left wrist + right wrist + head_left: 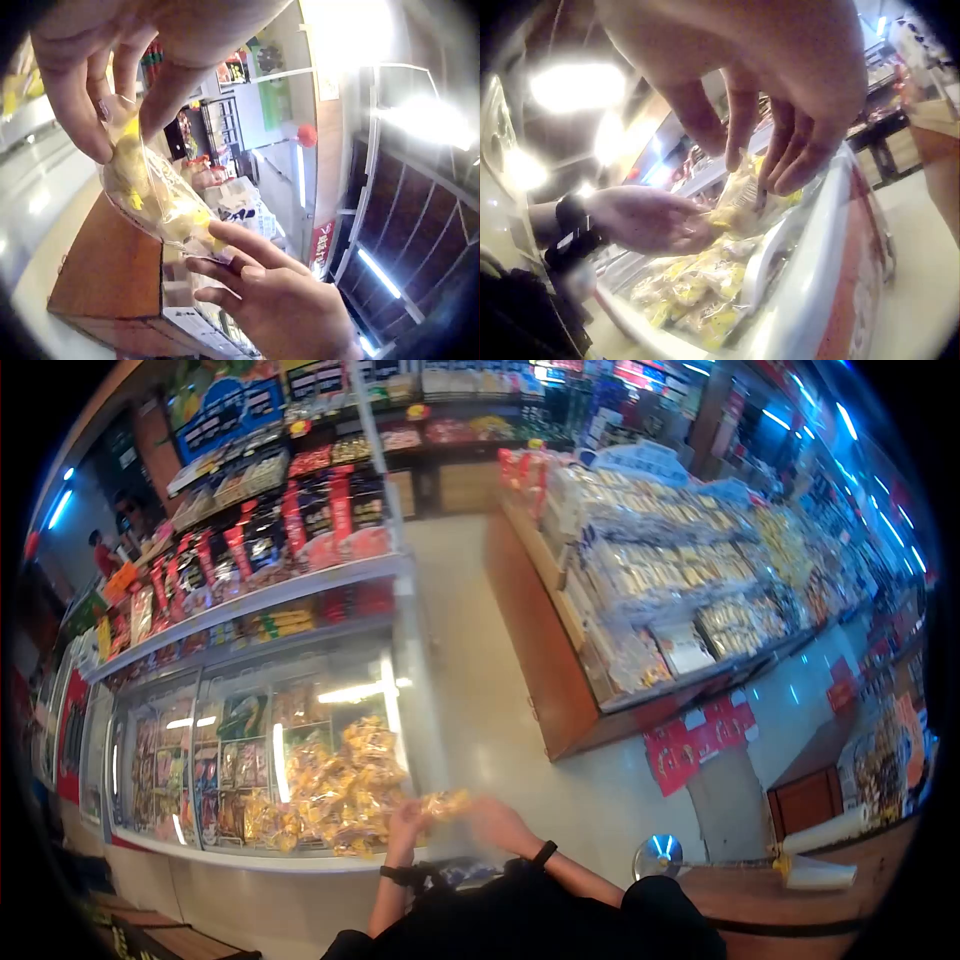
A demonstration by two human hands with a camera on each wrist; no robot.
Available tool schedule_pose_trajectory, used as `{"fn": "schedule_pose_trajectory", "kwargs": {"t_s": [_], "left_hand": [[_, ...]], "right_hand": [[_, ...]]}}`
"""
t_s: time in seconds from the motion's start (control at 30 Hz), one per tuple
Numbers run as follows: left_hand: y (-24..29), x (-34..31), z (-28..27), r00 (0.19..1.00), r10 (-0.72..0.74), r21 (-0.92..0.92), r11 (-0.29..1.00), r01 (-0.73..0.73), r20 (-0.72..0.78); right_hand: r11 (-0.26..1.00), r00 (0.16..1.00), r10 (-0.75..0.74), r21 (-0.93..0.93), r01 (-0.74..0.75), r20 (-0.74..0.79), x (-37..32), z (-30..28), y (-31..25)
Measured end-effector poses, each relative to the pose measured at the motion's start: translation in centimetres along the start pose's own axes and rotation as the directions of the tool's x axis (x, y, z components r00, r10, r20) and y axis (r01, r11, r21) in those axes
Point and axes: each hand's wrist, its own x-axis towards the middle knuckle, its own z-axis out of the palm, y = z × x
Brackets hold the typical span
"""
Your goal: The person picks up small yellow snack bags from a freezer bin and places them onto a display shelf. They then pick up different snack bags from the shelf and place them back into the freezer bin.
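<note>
A small clear plastic packet [443, 803] with yellow print and pale contents stretches between my two hands, over the freezer's right edge. My left hand [407, 828] pinches one end of it between thumb and fingers, as the left wrist view shows. At the opposite end, the fingers of my right hand [281, 304] pinch the wrapper's edge. Seen from the right wrist, the packet [739, 195] hangs below the right fingertips. A heap of similar yellow packets [350, 785] lies on the freezer's glass top, just left of my left hand.
The glass-topped freezer [430, 710] stands at the left, with shelves of bagged goods [300, 520] above it. Across the aisle floor [460, 610] is a wooden display stand [530, 630] stacked with packaged food. A wooden counter [740, 890] sits at the lower right.
</note>
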Motion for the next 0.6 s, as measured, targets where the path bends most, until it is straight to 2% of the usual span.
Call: {"fn": "schedule_pose_trajectory", "kwargs": {"t_s": [0.03,0.07,0.17,0.27,0.3,0.4,0.43,0.53,0.57,0.6], "left_hand": [[-0.4,-0.2,1.4,0.999,-0.043,0.084,0.996,0.043,0.003],[-0.1,-0.4,3.4,0.998,-0.051,0.082,0.995,0.048,0.031],[0.4,-1.2,10.2,0.989,-0.061,0.086,0.995,0.05,0.132],[-2.9,0.0,16.1,0.957,0.087,0.268,0.949,-0.164,0.277],[-3.1,-0.3,18.6,0.966,0.036,0.268,0.957,-0.106,0.256],[-2.5,-1.9,26.1,0.934,-0.078,0.242,0.97,-0.01,0.35],[-2.2,-2.5,28.6,0.923,-0.091,0.266,0.964,-0.012,0.373],[-5.5,-1.7,32.5,0.834,-0.182,0.299,0.954,0.021,0.521],[-3.6,-2.9,35.2,0.811,-0.234,0.383,0.924,0.013,0.536],[-5.2,-2.4,36.2,0.805,-0.21,0.439,0.896,-0.069,0.555]], "right_hand": [[0.999,0.998,0.004,0.036,-0.002,-0.063,-1.4,-1.1,0.3],[0.997,0.992,0.005,0.071,0.004,-0.126,-2.6,-2.3,0.6],[0.909,0.932,0.297,0.359,-0.211,-0.206,-7.1,-5.9,1.9],[0.837,0.826,0.482,0.434,-0.334,-0.293,-11.8,-10.5,3.2],[0.752,0.792,0.539,0.588,-0.299,-0.287,-13.6,-10.7,5.2],[0.754,0.737,0.543,0.621,-0.216,-0.403,-18.1,-12.6,10.3],[0.679,0.72,0.609,0.688,-0.257,-0.332,-19.4,-14.6,10.1],[0.659,0.617,0.637,0.741,-0.127,-0.461,-23.5,-16.7,12.6],[0.703,0.625,0.623,0.687,-0.184,-0.47,-24.1,-19.2,10.8],[0.722,0.594,0.626,0.664,-0.197,-0.505,-25.1,-20.2,10.9]]}}
